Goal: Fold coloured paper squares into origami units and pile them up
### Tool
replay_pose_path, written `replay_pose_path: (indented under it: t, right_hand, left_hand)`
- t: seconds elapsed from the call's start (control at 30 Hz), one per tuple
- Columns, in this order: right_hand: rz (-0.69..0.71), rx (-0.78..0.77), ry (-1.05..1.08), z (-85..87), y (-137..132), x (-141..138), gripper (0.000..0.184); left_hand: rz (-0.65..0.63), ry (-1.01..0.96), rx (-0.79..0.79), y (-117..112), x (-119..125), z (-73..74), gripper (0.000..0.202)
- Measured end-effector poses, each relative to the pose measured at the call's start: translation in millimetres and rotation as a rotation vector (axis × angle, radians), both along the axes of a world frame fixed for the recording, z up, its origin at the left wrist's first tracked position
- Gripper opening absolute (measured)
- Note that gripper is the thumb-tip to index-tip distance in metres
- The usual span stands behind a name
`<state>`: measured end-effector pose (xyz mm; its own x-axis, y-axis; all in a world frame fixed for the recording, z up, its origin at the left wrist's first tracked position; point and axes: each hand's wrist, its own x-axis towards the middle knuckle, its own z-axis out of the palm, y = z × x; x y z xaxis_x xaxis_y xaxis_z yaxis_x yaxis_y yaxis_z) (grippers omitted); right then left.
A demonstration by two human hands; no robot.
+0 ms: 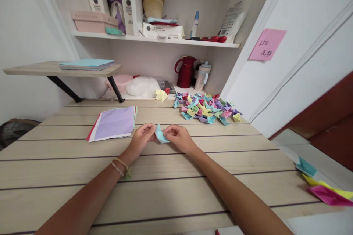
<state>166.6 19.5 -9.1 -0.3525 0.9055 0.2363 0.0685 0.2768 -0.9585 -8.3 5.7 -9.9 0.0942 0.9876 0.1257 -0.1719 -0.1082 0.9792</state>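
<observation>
A small light-blue folded paper boat is held between both hands above the slatted tabletop. My left hand pinches its left side between thumb and fingers. On the other side, my right hand is closed on the boat's right end, its fingertips curled over the paper. Left of my hands lies a stack of paper sheets, a lilac one on top. Toward the back right sits a heap of folded paper boats in many colours.
A yellow folded paper piece lies near the back. Larger paper boats stand at the right edge. A raised wooden shelf on black legs holds blue sheets. Behind are a red jug and a cup.
</observation>
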Motion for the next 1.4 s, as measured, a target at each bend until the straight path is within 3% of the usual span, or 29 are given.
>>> replay_pose_path:
  t: [0.13,0.27,0.4,0.53,0.7,0.9,1.03,1.2,1.3,1.4]
  right_hand:
    - [-0.049,0.009,-0.035,1.3,2.5,5.3,0.007]
    - [0.013,0.03,-0.058,3.0,-1.5,4.1,0.007]
    - [0.045,0.019,-0.039,4.6,-7.8,-3.0,0.015]
    - [-0.021,-0.015,-0.054,1.2,-8.5,-7.1,0.044]
    - [-0.05,0.035,-0.192,-4.5,-2.5,-1.4,0.025]
    - [-0.058,0.163,-0.305,3.6,-5.0,0.9,0.019]
    - [-0.078,0.192,-0.29,3.3,-4.0,-0.9,0.022]
    - [-0.151,0.35,-0.239,2.2,-1.1,2.4,0.053]
    - [-0.178,0.472,-0.341,5.1,-3.3,3.5,0.031]
    - [-0.171,0.459,-0.383,6.2,-5.3,2.2,0.019]
  left_hand:
    - [-0.184,0.032,-0.037,0.3,-3.4,-1.3,0.038]
    - [-0.227,0.099,-0.034,2.5,-4.9,-6.9,0.03]
    - [-0.13,0.132,-0.047,3.6,-2.7,-9.8,0.024]
    - [-0.017,0.1,-0.014,2.3,0.3,-6.9,0.027]
    - [-0.006,0.259,0.097,2.0,-3.6,-1.8,0.022]
    - [-0.028,0.455,0.208,3.3,-10.1,0.7,0.016]
    - [-0.022,0.405,0.169,7.3,-11.6,-4.1,0.018]
    - [0.024,0.305,0.064,9.3,-10.6,-6.5,0.027]
    - [0.018,0.274,0.056,7.9,-9.1,-4.7,0.026]
    - [-0.03,0.263,0.059,7.2,-8.4,-5.0,0.027]
